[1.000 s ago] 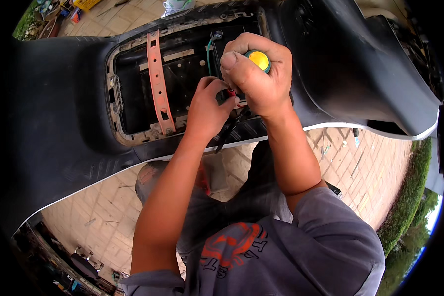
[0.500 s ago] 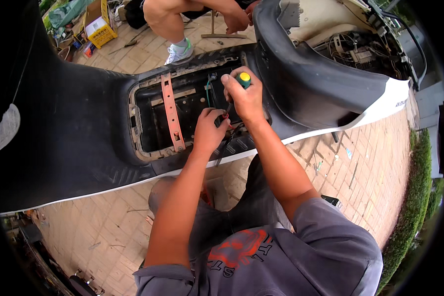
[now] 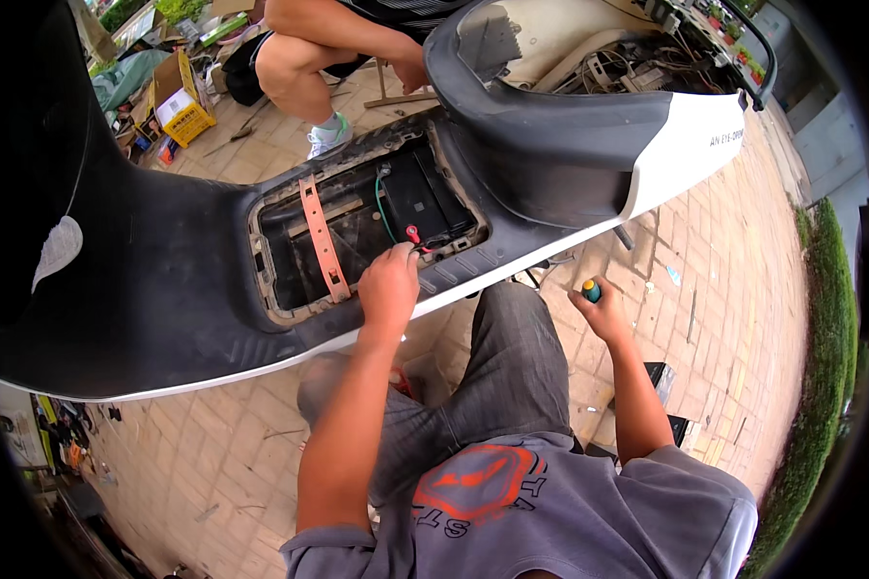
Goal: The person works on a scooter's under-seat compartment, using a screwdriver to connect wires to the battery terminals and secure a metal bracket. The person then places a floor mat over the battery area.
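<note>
The left hand (image 3: pixel 391 283) is at the near edge of the opening in the vehicle's black footboard (image 3: pixel 164 309), fingers bent inward and tips half hidden; whether they pinch anything, I cannot tell. Just beyond those fingertips sits a red fitting (image 3: pixel 413 234), over the near left corner of a black battery (image 3: pixel 425 198).

Out to the right, well apart from the opening, the right hand (image 3: pixel 603 314) is wrapped around a screwdriver (image 3: pixel 591 289), its green handle and yellow end poking out above the fist, its shaft out of sight.

Back inside, the battery fills the right end of the opening, and a green wire (image 3: pixel 384 214) curves down along its left edge. Further left, an orange-pink perforated strip (image 3: pixel 325 241) spans from the far edge to the near one, and a dirty pale rim (image 3: pixel 257 241) runs round the lot.

Wider now: the footboard's near edge carries a white trim (image 3: pixel 468 289), and a white panel (image 3: pixel 686 145) rises beyond its right end. Across the far edge another person (image 3: pixel 294 77) crouches, one shoe (image 3: pixel 329 136) close to the footboard. A yellow box (image 3: pixel 181 111) stands on the paving (image 3: pixel 212 454) past the far left, and a hedge (image 3: pixel 821 338) lines the right.
</note>
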The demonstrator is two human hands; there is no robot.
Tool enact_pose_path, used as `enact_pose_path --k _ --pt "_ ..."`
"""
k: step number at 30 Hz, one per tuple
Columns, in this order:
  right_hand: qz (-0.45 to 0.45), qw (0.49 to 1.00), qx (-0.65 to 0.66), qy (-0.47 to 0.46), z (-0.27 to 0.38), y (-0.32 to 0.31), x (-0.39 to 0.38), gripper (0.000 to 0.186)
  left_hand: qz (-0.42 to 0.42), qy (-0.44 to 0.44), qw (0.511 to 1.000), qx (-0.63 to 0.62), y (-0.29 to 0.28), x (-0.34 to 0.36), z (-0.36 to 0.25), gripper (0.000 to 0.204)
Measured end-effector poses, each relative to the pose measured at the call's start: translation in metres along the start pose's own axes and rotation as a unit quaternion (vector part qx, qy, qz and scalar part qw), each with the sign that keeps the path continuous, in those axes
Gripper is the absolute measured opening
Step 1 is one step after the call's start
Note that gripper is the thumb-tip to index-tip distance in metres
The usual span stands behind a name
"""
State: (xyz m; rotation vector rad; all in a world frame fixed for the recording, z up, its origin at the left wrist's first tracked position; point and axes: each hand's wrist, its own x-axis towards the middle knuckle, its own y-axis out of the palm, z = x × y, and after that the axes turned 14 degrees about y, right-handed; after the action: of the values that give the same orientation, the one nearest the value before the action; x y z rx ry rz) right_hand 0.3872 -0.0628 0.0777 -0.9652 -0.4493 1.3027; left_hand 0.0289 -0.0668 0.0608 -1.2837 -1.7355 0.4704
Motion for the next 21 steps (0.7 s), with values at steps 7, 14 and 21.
enact_pose_path --k 7,14,21 --pt "0.186 0.914 -0.221 0.285 -0.26 0.052 -0.04 0.062 0.186 -0.074 0.972 -0.12 0.019 0.093 0.02 0.028" --pt "0.034 0.982 0.134 -0.127 -0.004 0.04 -0.013 0.028 0.425 -0.109 0.897 -0.043 -0.009 0.138 0.004 0.034" --pt "0.125 0.893 0.107 -0.42 0.188 0.112 0.008 0.029 0.499 0.099 0.861 -0.004 -0.112 0.137 -0.023 0.022"
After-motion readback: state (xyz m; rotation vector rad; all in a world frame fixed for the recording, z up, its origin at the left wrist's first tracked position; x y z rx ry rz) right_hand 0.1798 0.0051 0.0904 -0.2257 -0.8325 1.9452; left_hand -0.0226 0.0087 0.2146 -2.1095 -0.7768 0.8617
